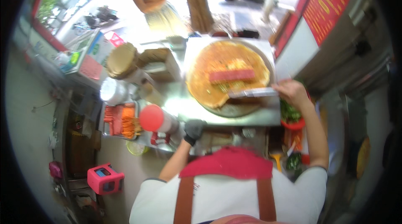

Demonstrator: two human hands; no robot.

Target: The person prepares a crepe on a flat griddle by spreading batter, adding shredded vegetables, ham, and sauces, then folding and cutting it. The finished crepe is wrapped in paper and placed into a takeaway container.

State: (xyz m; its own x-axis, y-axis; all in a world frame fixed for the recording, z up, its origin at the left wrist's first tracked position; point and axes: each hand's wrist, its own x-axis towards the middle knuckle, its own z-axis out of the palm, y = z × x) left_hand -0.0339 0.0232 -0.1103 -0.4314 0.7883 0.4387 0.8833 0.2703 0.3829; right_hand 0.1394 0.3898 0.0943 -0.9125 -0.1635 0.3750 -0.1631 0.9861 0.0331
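A large thin crepe (201, 67) lies on a round griddle (241, 111). On it rest a pink slab of luncheon meat or sausage (232, 75), orange and yellow shreds (234, 65) behind it, and pale green bits in front. My bare right hand (292, 93) grips a flat metal spatula (254, 92) by its right end. Its left end meets the crepe's near edge, which looks lifted or folded there. My left hand (194, 130), in a dark grey glove, is at the counter's front edge, left of the griddle. Blur hides its fingers.
Left of my gloved hand stands a red-lidded container (152, 118). Beyond it is a metal tray (121, 120) of sausages and orange pieces. A cardboard box (160, 64) sits farther back. At right, a red bowl (293, 125) holds greens. A person (152, 1) stands outside the counter.
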